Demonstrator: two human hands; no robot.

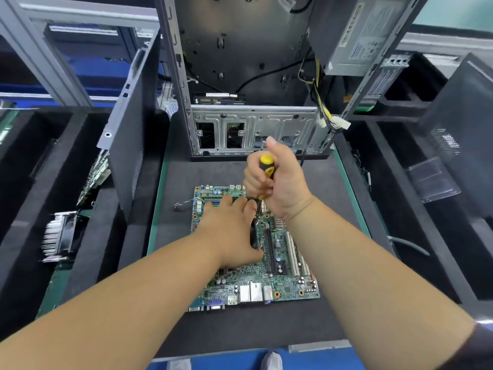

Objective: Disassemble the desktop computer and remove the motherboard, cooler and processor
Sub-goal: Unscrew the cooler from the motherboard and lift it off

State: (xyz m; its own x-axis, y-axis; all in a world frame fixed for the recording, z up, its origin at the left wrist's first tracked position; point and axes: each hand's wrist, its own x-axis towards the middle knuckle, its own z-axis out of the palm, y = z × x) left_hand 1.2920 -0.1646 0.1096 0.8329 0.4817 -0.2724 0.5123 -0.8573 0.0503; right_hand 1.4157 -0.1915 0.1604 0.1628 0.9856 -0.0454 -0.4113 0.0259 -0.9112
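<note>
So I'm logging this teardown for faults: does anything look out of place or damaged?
Nothing looks damaged. The motherboard lies flat on the mat, out of the open case. The right hand grips a screwdriver upright over it; the left hand rests on the board.

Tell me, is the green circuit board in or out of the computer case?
Out: the motherboard lies flat on the black mat before the emptied case.
</note>
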